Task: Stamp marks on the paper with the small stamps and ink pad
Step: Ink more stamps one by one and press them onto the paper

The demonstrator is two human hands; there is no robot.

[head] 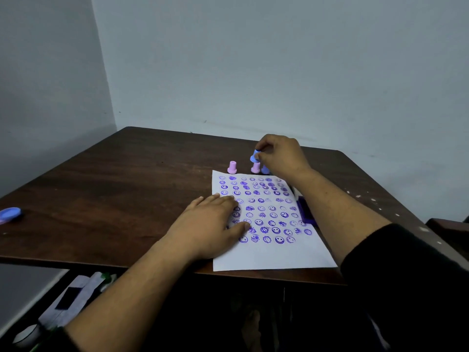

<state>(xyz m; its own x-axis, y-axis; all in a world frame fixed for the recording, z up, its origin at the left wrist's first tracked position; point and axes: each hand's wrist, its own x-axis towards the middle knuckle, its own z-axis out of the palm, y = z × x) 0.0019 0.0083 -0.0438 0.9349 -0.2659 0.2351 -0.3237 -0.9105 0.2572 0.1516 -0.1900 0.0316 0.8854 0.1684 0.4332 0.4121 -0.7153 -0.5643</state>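
Note:
A white paper lies on the dark wooden table, covered with rows of purple smiley and flower marks. My left hand rests flat on its left side, fingers spread. My right hand is beyond the paper's far edge, pinching a small blue stamp held above the table. Under it stand a pink stamp and a blue stamp; another pink stamp stands to the left. The purple ink pad sits at the paper's right edge, partly hidden by my right forearm.
A blue oval object lies at the table's far left edge. A wall runs close behind the table. Below the table's front left edge, papers and small items lie on a lower surface. White specks dot the table's right side.

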